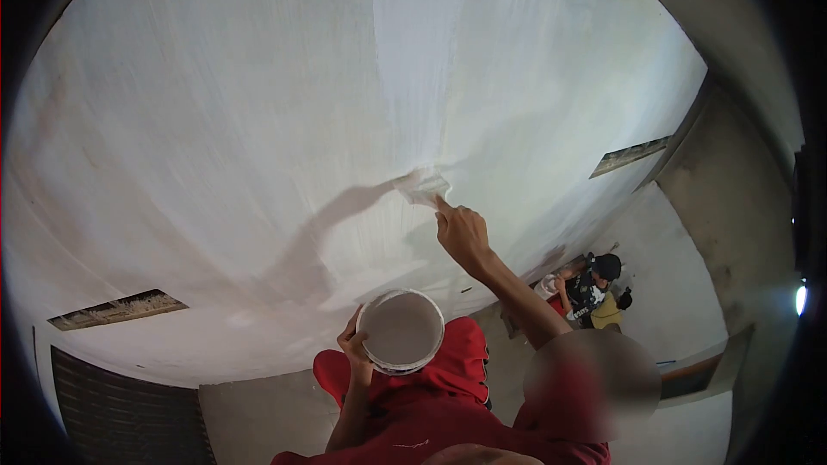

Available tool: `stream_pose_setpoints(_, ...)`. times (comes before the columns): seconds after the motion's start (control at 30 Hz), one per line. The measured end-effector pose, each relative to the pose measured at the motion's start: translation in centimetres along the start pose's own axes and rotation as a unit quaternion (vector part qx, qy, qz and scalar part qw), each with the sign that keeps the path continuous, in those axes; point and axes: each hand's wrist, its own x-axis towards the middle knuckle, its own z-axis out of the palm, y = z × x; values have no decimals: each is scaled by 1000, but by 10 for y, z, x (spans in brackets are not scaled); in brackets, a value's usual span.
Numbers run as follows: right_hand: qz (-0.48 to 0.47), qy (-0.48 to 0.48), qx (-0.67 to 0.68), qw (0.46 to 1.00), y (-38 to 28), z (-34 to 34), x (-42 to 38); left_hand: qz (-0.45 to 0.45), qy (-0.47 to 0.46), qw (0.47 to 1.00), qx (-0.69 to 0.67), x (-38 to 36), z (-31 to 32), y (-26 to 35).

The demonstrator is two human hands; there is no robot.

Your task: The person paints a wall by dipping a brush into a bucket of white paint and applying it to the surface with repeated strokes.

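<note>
My right hand [463, 234] is closed on a wide paintbrush [424, 186], the index finger stretched along it. The bristles touch the pale wall [233, 120] in front of me. Above the brush, a glossy wet streak of white paint [418, 52] runs up the wall. Down by my lap, my left hand [355, 346] grips the side of a round white bucket [403, 368], which holds whitish liquid paint. The brush's handle is mostly hidden by my fingers.
Low at the right, another person [590, 288] in a dark cap sits near the wall. Narrow rough openings break the wall at the lower left [121, 309] and right [631, 157]. A dark slatted panel [129, 405] stands at the lower left. A bright lamp [801, 297] shines far right.
</note>
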Motion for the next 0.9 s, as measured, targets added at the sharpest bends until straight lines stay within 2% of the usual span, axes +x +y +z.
stream_pose_setpoints(0.07,-11,-48,11,999,8,-10,8,-3,4,1000,-13,-1,2,-1)
stream_pose_setpoints(0.13,-32,-84,10,996,16,-43,51,-15,15,999,-27,-3,11,11)
stream_pose_setpoints(0.27,-44,-12,-20,999,-7,-152,145,-12,27,999,-17,1,5,3)
stream_pose_setpoints(0.3,8,-42,-61,997,-40,-198,155,-14,27,999,-23,0,5,3)
stream_pose_setpoints(0.37,-74,75,-98,990,-42,-235,186,-19,29,999,-33,0,6,1)
stream_pose_setpoints(0.47,-253,238,-81,934,-30,-285,221,-22,30,999,-25,1,6,1)
stream_pose_setpoints(0.53,-69,234,-46,969,-89,-305,186,-20,25,999,-1,-1,10,10)
stream_pose_setpoints(0.57,-10,183,-38,982,-88,-300,195,-20,26,999,2,-2,11,12)
stream_pose_setpoints(0.6,5,183,-24,983,-88,-287,189,-21,27,999,6,-3,11,13)
stream_pose_setpoints(0.67,-95,287,-123,945,-56,-230,180,-18,25,1000,2,0,14,13)
stream_pose_setpoints(0.73,-86,292,-75,950,-42,-163,154,-17,26,999,-6,-2,14,13)
stream_pose_setpoints(0.8,-81,269,-89,956,-24,-98,113,-12,20,1000,4,-4,13,17)
stream_pose_setpoints(0.83,-82,243,-48,965,-14,-68,90,-8,17,1000,7,-4,15,17)
stream_pose_setpoints(0.9,-41,162,-40,985,-2,-16,37,-5,18,999,46,-4,12,14)
